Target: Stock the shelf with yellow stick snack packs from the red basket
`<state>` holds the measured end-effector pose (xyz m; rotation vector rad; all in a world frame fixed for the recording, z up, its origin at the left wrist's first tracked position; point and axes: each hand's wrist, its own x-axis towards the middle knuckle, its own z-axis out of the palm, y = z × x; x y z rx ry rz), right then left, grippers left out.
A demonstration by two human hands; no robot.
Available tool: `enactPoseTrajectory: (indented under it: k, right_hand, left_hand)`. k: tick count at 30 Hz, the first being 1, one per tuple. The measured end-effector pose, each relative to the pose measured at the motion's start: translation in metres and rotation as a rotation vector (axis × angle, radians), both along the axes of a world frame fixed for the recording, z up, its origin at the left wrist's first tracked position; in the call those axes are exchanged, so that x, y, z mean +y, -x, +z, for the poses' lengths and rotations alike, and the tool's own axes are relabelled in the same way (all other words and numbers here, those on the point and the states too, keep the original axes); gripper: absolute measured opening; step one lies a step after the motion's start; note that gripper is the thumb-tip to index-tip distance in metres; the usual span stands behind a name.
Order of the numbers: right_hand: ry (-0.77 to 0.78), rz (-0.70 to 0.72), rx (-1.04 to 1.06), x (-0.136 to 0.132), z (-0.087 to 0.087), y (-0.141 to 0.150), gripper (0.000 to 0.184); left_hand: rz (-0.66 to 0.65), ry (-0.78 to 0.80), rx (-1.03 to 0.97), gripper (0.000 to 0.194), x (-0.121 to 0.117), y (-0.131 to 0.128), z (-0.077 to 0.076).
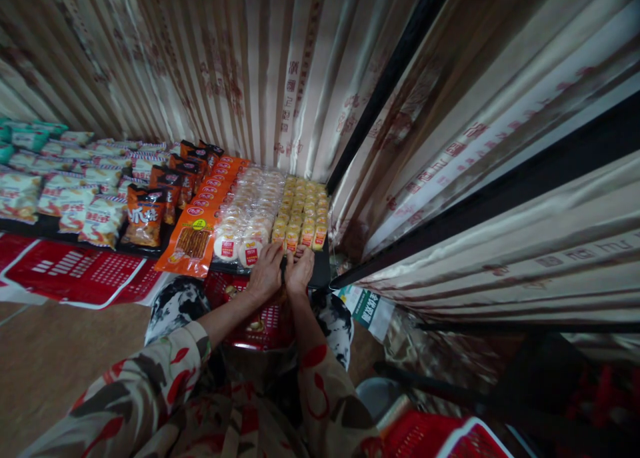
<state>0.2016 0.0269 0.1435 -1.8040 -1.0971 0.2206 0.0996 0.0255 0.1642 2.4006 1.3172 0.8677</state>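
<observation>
Small yellow snack packs (301, 208) stand in tight rows at the right end of a black shelf (320, 266). My left hand (267, 271) is at the near left corner of these rows, its bent fingers closed against a front pack. Close beside it, my right hand (300, 269) has its fingers curled on the front packs with orange-red labels. The exact grip of both hands is partly hidden. Left of the yellow packs lie clear-wrapped round white crackers (253, 221). An overlapping row of orange snack bags (193, 235) comes after them.
Dark orange bags (145, 218) and white snack bags (103, 218) fill the shelf's left side, with teal packs (30, 138) farther off. A pleated curtain (270, 78) hangs behind, with a black pole (385, 85) at the right. Red baskets (273, 325) are below.
</observation>
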Motion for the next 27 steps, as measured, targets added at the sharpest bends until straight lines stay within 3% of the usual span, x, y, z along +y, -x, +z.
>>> enactPoseTrajectory:
  k: [7,16,27]
  right_hand:
    - [0.011,0.030,0.000,-0.001,-0.001,-0.003,0.013]
    - [-0.044,0.052,0.075,-0.006,-0.001,-0.003,0.029]
    - [-0.104,0.040,0.049,-0.037,-0.002,0.015,0.029]
  left_hand:
    - [0.009,-0.007,0.036,0.041,-0.003,-0.004,0.000]
    - [-0.029,-0.035,0.020,0.039,-0.007,-0.004,-0.001]
    - [-0.108,0.021,0.033,0.036,-0.026,0.012,-0.007]
